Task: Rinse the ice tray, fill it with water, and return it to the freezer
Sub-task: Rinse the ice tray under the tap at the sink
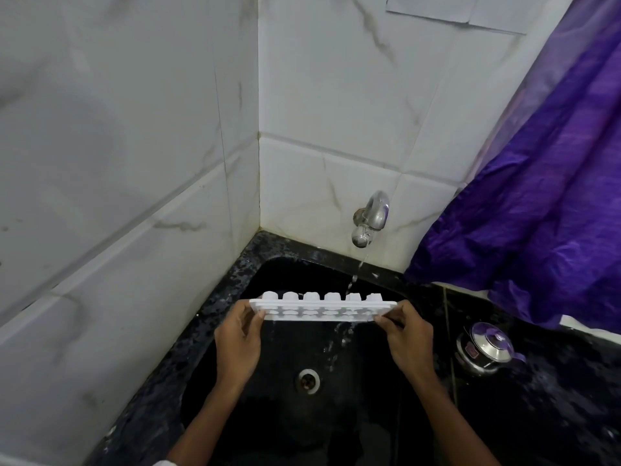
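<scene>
Fingers (254,313) of the left hand (238,338) pinch the ice tray (322,306) at its left end, and the right hand (405,334) pinches its right end. The tray stretches side to side, tipped up, above the back of the sink (262,415). Water (356,274) from the tap (371,216) lands near the right hand, so I think the tray must slide right next.

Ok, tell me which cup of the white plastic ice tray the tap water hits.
The fifth cup from the left hand, far row: the thin water stream lands only there.
</scene>
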Tool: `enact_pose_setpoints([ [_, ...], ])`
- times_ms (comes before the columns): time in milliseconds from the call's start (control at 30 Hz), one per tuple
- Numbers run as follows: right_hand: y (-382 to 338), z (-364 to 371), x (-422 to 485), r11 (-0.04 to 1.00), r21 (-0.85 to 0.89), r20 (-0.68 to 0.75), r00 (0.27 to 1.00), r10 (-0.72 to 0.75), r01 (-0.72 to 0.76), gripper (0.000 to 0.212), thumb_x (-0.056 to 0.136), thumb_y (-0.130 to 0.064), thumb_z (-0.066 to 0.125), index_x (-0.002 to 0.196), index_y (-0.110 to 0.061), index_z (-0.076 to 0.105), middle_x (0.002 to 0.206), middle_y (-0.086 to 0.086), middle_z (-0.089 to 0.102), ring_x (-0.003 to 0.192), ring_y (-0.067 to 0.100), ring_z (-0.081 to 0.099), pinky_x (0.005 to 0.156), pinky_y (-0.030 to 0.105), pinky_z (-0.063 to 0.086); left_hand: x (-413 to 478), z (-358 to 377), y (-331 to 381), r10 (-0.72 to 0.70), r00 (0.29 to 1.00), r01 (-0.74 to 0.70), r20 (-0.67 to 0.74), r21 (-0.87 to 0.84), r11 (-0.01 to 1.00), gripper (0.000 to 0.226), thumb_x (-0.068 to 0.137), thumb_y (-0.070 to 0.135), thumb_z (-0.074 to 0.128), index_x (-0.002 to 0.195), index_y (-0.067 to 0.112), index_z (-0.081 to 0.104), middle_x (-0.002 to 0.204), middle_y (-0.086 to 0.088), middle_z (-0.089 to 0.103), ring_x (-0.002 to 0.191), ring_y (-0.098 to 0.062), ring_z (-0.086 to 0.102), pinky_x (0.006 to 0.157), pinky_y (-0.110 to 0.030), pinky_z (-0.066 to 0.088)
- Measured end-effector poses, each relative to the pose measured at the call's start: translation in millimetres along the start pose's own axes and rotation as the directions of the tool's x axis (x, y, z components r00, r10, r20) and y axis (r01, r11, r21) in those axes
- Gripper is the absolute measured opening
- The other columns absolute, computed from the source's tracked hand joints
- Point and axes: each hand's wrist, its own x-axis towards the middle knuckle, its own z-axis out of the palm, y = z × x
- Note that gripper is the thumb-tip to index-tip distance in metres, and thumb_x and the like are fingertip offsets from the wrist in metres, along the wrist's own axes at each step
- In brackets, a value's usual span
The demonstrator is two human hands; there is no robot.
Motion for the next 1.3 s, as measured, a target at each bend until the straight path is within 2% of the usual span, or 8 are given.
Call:
enact_pose_setpoints([
  [133, 2.4, 1.9, -3.0, 0.998, -0.067, 0.085, 0.996, 0.015, -0.009, 0.018, 0.077, -0.004, 0.079, 0.080, -0.005, 0.061, 0.073, -0.014, 0.067, 0.072, -0.015, 0.061, 0.062, 0.000, 0.041, -5.4, -0.2, -1.4, 0.028, 1.000, -0.027, -0.015, 0.037, 0.999, 0.013, 0.096, 0.012, 0.064, 0.100, 0.024, 0.068, 0.100, 0.011, 0.075, 0.096, -0.001, 0.070, 0.086, -0.029, 0.056],
  [233, 3.2, 1.6, -3.0, 0.999, -0.012, 0.036, 0.999, -0.034, 0.034, 0.016, 0.080, -0.005, 0.077, 0.083, -0.010, 0.062, 0.082, -0.013, 0.071, 0.081, -0.007, 0.067, 0.069, 0.004, 0.047, -6.9, -0.2, 1.7, 0.050, 0.997, -0.048, -0.052, 0.035, 0.998, 0.018, 0.097, 0.012, 0.062, 0.107, 0.025, 0.068, 0.105, 0.009, 0.075, 0.099, -0.001, 0.069, 0.088, -0.027, 0.056],
  [467, 2.6, 3.7, -7.7, 0.999, -0.019, -0.025, 0.999, -0.027, 0.026, 0.019, 0.081, -0.005, 0.076, 0.077, -0.009, 0.057, 0.076, -0.008, 0.070, 0.073, -0.004, 0.065, 0.061, 0.004, 0.043, -9.5, -0.9, 2.8, 0.046, 0.999, -0.044, -0.025, 0.100, 0.994, 0.020, 0.096, 0.011, 0.063, 0.103, 0.029, 0.068, 0.096, 0.018, 0.074, 0.094, 0.001, 0.070, 0.083, -0.022, 0.055],
  [600, 10.2, 4.2, -9.2, 0.994, -0.033, 0.080, 0.991, 0.103, -0.101, 0.016, 0.081, -0.012, 0.078, 0.079, -0.012, 0.061, 0.078, -0.006, 0.070, 0.075, 0.001, 0.066, 0.067, 0.007, 0.048, -5.2, -2.4, -2.4, 0.004, 1.000, -0.008, 0.027, 0.145, 0.989, 0.013, 0.096, 0.019, 0.064, 0.105, 0.026, 0.070, 0.094, 0.016, 0.074, 0.089, 0.000, 0.070, 0.082, -0.035, 0.059],
  [833, 8.5, 3.0, -4.9, 0.984, 0.018, 0.068, 0.982, 0.176, -0.178, 0.014, 0.088, -0.014, 0.071, 0.101, -0.017, 0.067, 0.088, -0.010, 0.070, 0.081, -0.001, 0.066, 0.064, 0.006, 0.048, 7.4, 3.4, 3.4, -0.116, 0.982, 0.100, 0.146, 0.111, 0.989, 0.022, 0.099, 0.027, 0.058, 0.120, 0.027, 0.066, 0.104, 0.014, 0.072, 0.095, -0.004, 0.068, 0.084, -0.040, 0.059],
  [1033, -5.4, 1.9, 15.2, 0.987, -0.020, 0.016, 0.987, 0.160, -0.159, 0.036, 0.093, -0.020, 0.064, 0.128, -0.021, 0.056, 0.098, -0.005, 0.068, 0.089, 0.007, 0.065, 0.079, 0.023, 0.051, 24.6, 17.6, 16.8, -0.248, 0.948, 0.261, 0.201, -0.041, 0.964, 0.020, 0.100, 0.020, 0.058, 0.117, 0.026, 0.065, 0.108, 0.003, 0.073, 0.097, -0.012, 0.071, 0.085, -0.039, 0.060],
  [1167, -19.0, 2.2, 28.8, 0.993, -0.091, 0.080, 0.994, 0.078, -0.071, 0.034, 0.095, -0.020, 0.059, 0.128, -0.021, 0.052, 0.111, -0.004, 0.062, 0.099, 0.010, 0.060, 0.079, 0.018, 0.046, 32.0, 25.7, 26.9, -0.325, 0.929, 0.349, 0.179, -0.125, 0.929, 0.015, 0.101, 0.017, 0.055, 0.102, 0.026, 0.067, 0.099, -0.001, 0.075, 0.088, -0.016, 0.073, 0.079, -0.043, 0.062],
  [1300, -25.1, 9.2, 40.4, 0.967, -0.228, 0.151, 0.985, -0.078, 0.111, 0.031, 0.097, -0.021, 0.053, 0.128, -0.020, 0.052, 0.136, 0.000, 0.051, 0.123, 0.021, 0.048, 0.106, 0.031, 0.036, 36.0, 30.5, 32.1, -0.354, 0.919, 0.381, 0.177, -0.157, 0.911, 0.017, 0.101, 0.016, 0.055, 0.100, 0.028, 0.067, 0.095, -0.002, 0.076, 0.085, -0.017, 0.075, 0.074, -0.045, 0.063],
])
